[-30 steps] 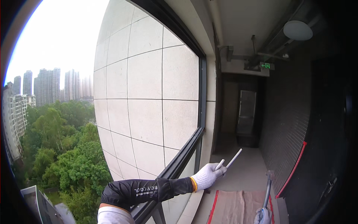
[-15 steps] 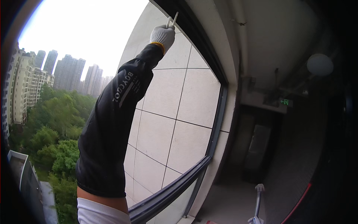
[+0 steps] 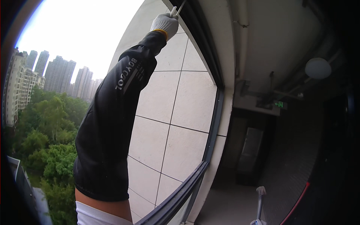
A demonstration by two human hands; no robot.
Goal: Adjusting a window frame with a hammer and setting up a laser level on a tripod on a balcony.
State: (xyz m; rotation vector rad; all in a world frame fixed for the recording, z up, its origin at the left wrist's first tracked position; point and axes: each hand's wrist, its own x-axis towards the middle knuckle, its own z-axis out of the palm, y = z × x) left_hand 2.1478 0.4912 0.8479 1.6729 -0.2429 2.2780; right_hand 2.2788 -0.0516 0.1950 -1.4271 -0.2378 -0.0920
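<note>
White rods [image 3: 173, 11], held in the left hand [image 3: 164, 24] at twelve o'clock, overlap the dark window frame [image 3: 204, 47], contact unclear; work there looks under way, unfinished. At five o'clock, the right hand [image 3: 258, 222] grips a grey-handled tool [image 3: 259, 207].

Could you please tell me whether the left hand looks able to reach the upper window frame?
Probably yes: the raised left hand appears close to the upper window frame, with only white rod ends showing between them.
</note>
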